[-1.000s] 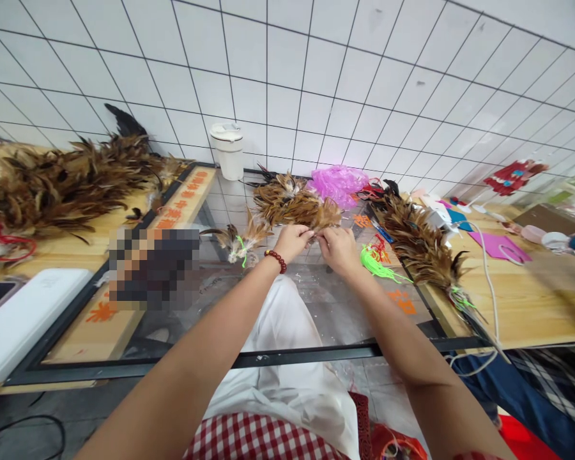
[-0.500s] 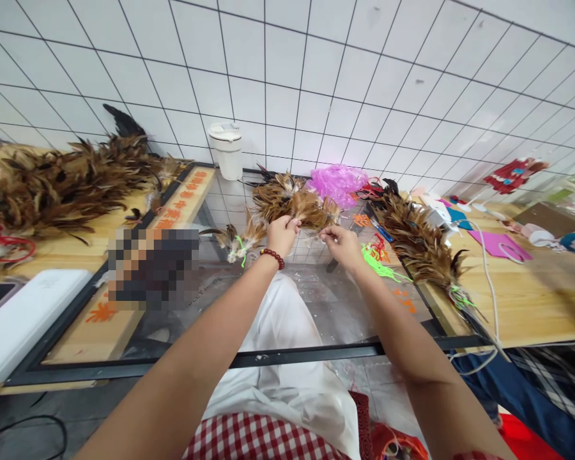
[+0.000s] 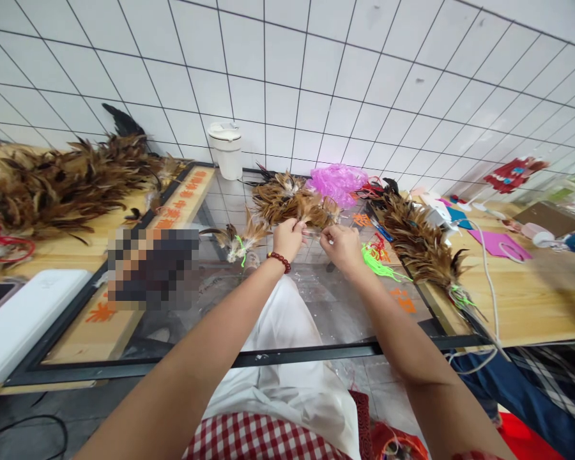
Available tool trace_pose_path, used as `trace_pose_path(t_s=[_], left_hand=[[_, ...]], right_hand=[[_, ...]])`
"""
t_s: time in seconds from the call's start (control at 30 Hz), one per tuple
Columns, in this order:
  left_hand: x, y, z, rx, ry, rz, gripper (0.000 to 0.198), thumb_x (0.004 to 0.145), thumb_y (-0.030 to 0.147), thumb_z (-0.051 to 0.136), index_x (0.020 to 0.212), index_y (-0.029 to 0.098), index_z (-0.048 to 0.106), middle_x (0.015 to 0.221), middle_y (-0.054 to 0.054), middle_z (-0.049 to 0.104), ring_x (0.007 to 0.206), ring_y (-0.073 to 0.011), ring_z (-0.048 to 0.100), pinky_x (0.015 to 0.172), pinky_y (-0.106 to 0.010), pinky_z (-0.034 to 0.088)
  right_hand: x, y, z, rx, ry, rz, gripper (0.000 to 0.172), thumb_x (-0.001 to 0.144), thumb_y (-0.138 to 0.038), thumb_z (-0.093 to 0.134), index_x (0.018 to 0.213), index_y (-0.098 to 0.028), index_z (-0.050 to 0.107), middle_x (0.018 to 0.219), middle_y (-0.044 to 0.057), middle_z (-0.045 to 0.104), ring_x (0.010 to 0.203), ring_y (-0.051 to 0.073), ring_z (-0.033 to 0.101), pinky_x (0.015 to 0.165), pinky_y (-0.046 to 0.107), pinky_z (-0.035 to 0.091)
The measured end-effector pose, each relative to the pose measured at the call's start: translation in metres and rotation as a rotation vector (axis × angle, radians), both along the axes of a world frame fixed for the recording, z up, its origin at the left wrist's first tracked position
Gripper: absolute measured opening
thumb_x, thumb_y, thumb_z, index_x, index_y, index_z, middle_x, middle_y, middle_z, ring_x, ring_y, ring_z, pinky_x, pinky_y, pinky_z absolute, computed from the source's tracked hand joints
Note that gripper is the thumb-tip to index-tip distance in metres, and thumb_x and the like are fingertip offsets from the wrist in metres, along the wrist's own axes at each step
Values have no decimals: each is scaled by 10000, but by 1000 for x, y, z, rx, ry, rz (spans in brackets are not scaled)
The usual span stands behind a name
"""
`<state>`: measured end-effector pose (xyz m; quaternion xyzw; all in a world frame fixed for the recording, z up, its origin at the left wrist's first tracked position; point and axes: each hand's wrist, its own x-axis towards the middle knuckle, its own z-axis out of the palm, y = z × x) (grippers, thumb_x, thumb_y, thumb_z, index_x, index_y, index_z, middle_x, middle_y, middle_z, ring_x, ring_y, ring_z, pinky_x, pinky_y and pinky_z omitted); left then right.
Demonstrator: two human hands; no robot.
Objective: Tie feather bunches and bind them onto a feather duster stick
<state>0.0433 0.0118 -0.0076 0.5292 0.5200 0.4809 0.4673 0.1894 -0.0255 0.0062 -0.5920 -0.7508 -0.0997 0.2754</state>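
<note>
Both my hands are over the glass tabletop (image 3: pixel 278 300), close together. My left hand (image 3: pixel 290 240), with a beaded bracelet on its wrist, is closed in a pinch on light brown feathers (image 3: pixel 307 209) that stick up from its fingertips. My right hand (image 3: pixel 342 246) is a short way to the right, thumb and fingers pressed together; whatever it pinches is too small to make out. Just behind the hands lies a pile of brown feathers (image 3: pixel 273 198). A small feather bunch tied with green string (image 3: pixel 240 246) rests left of my left hand.
A white lidded cup (image 3: pixel 227 153) stands by the tiled wall. Purple plastic (image 3: pixel 338 184) lies behind the hands. Green strings (image 3: pixel 383 265) and a long feather bundle (image 3: pixel 419 239) are at right. More feathers (image 3: pixel 52 185) and a white box-like object (image 3: pixel 33 322) lie left. A cable (image 3: pixel 491 287) hangs over the right edge.
My left hand has moved slightly right, toward my right hand, and the feathers at its fingertips have shifted with it. My right hand has turned a little and stays pinched.
</note>
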Motion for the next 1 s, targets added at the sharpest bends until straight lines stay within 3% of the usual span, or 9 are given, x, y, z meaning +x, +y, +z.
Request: trace_pose_path(t_s=[0.17,0.43,0.53,0.7,0.77,0.83,0.93,1.0], left_hand=[[-1,3,-8,111,124,16,209,859,302,462,766,163,589,764,-49,680,546,-130,616,491,-228,412],[0,-1,-7,323,430,-18,249,831,243,491,597,186,551,591,-25,603,636,-155,572,635,-262,403],[0,-2,-3,248,367,-102,301,815,234,514,519,180,496,506,-3,522,549,-129,504,579,-248,377],[-2,-5,4,-63,85,-445,283,805,191,534,524,151,522,455,28,479,401,-64,413,442,-198,323],[-3,-6,8,-119,45,-503,258,793,155,548,536,139,539,456,27,481,386,-53,409,410,-185,299],[-4,-5,10,-122,-54,-438,207,798,131,538,593,129,570,477,34,483,382,-43,404,395,-177,287],[-6,-1,10,-55,-260,-185,150,827,143,508,712,121,601,527,43,485,403,-34,411,397,-166,296],[-8,3,9,-15,-334,-64,145,836,161,503,738,119,601,542,44,485,416,-33,416,400,-164,302]], right_hand=[[-2,-4,5,-12,-132,-44,160,849,-216,508,791,-171,651,796,68,691,755,187,584,712,317,260],[-3,-4,3,7,-50,3,133,841,-223,523,798,-181,642,795,46,691,775,180,585,734,309,270],[-1,-2,2,22,-12,11,132,845,-238,519,806,-188,635,789,50,687,771,187,574,734,312,276],[1,0,4,0,-18,-22,125,831,-209,507,768,-181,611,770,68,665,758,201,555,714,317,289],[2,1,3,-27,-15,-16,129,828,-193,500,763,-176,610,785,80,659,772,210,555,719,320,308],[2,2,0,-70,27,5,146,850,-202,487,832,-171,629,842,90,658,812,218,561,728,319,337],[3,6,-11,-158,73,26,226,867,-267,522,1043,-178,633,991,107,641,902,230,567,751,322,379],[4,9,-19,-224,73,41,250,856,-288,552,1073,-195,637,1022,102,626,932,230,568,770,325,395]])
